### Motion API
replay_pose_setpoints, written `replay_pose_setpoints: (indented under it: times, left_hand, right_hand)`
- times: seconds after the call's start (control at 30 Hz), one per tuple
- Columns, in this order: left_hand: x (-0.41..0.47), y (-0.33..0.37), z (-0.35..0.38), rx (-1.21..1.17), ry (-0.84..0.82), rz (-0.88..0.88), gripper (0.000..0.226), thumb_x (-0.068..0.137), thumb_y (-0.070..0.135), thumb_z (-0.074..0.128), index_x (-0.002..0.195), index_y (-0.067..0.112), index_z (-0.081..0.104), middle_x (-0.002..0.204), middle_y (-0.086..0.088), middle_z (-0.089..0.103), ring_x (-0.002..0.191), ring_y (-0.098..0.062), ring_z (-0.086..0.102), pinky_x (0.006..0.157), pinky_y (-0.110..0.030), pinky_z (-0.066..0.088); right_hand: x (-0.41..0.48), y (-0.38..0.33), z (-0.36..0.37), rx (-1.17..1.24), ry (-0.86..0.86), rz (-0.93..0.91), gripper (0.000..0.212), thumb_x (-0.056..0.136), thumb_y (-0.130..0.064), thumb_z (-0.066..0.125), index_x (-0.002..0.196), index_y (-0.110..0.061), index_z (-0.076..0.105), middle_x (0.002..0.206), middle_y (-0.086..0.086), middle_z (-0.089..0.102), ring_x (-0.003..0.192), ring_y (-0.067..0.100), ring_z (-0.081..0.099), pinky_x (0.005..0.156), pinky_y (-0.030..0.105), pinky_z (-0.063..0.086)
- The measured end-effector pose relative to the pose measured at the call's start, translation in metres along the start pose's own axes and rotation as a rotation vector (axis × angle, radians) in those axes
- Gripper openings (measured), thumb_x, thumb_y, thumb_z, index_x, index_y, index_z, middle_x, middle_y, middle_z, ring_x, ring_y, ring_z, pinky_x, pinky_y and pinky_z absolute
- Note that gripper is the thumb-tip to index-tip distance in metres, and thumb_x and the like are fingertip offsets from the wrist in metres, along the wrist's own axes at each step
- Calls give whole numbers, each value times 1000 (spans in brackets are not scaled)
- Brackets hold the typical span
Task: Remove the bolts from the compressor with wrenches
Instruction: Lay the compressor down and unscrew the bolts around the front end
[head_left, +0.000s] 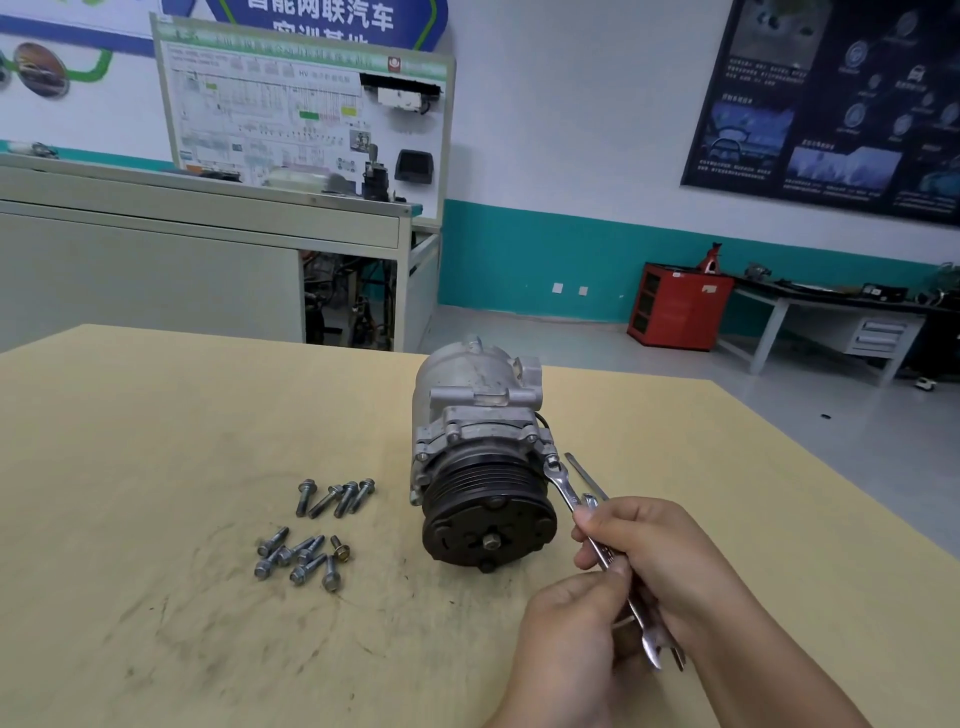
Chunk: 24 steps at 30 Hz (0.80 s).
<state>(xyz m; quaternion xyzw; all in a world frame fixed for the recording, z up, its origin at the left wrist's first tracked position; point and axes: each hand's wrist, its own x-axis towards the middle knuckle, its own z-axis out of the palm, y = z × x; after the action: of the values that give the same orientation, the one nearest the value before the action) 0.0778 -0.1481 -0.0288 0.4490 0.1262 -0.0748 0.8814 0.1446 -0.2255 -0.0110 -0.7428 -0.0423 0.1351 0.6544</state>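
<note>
Pinching wrench (563, 486) | right hand (675, 566) grip curled round shank | left hand (566, 644) seemingly likewise | head at compressor (478, 415)

On my feed I saw only two parts of the person: the left hand (566, 639) and the right hand (660, 551). Both were bare, and each joined a bare forearm that left the view at the bottom edge. One right fingertip (584, 519) showed a short, trimmed nail.
</note>
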Motion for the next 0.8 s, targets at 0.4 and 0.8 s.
replay_pose_setpoints:
  times: [0.4, 0.8]
  left_hand:
    - [-2, 14, 0, -213, -61, -99, 38, 95, 13, 47, 66, 0, 67, 50, -5, 54, 37, -12, 50, 49, -23, 49]
    - [-5, 5, -7, -48, -40, -20, 46, 95, 12, 50, 53, 5, 68, 57, -13, 66, 43, -20, 63, 41, -24, 50]
  right_hand:
    - [4, -4, -10, 280, -134, 195, 24, 93, -17, 51, 82, 2, 61, 49, 5, 52, 29, 9, 35, 28, 14, 30]
    - [1, 5, -7, 144, -188, 191, 32, 94, -20, 44, 81, -6, 69, 53, -2, 51, 35, 9, 23, 35, 10, 15]
